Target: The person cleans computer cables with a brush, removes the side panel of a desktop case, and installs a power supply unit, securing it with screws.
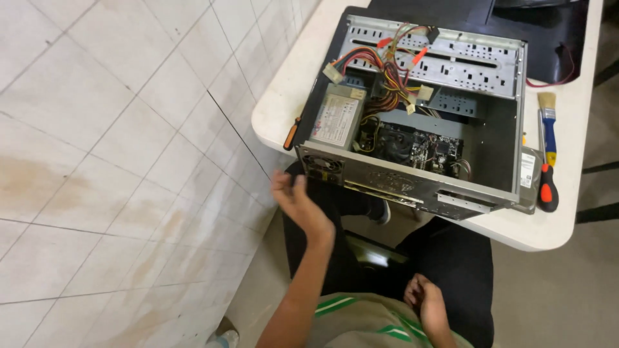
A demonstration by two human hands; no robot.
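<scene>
The left hand [295, 201] is raised with fingers spread loose, holding nothing, just short of the near left corner of the open grey metal computer case [412, 116] lying on its side on the rounded white table [284, 96]. Beyond that hand, an orange-handled screwdriver [292, 133] rests against the case's left wall beside the grey boxy power supply [338, 117] (its coloured wire bundle [387, 64] fans out above). The right hand [425, 303] sits curled near the person's lap, empty as far as shows. Well past it, right of the case, lie a blue-handled paintbrush [548, 119] and a red-and-black screwdriver [548, 188].
</scene>
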